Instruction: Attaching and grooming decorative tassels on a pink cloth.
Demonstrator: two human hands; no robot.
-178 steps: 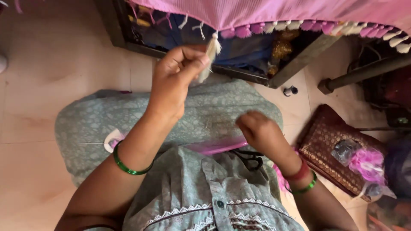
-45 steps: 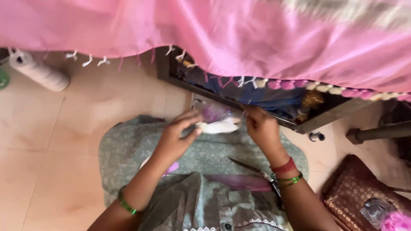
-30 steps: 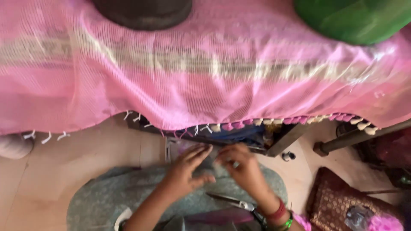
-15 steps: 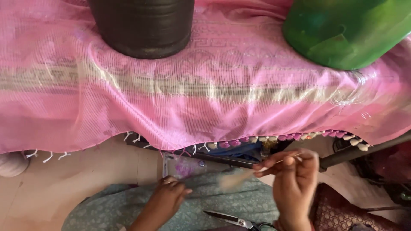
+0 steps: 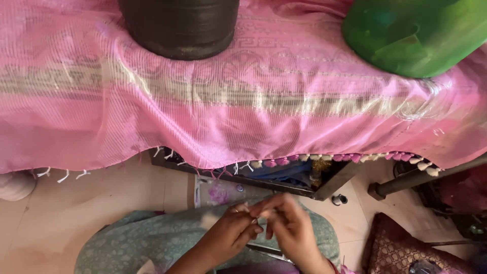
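Note:
My left hand [image 5: 231,232] and my right hand [image 5: 287,227] meet low in the middle of the view, above my lap in grey-green patterned cloth [image 5: 137,241]. The fingertips of both hands pinch together around something small and pale, blurred; I cannot tell what it is. Above them hangs a pink woven cloth [image 5: 213,111] with a pale band and a fringe of small white and pink tassels [image 5: 284,162] along its lower edge.
A dark round pot [image 5: 180,25] and a green plastic vessel [image 5: 416,35] stand on the pink cloth. A dark low frame [image 5: 314,187] lies under the fringe. A brown patterned pouch [image 5: 406,248] is at lower right, a pale spool [image 5: 15,185] at far left.
My right hand has come down and left from near the fringe to meet my left hand over my lap. The view earlier tilted up from my lap to the pink cloth.

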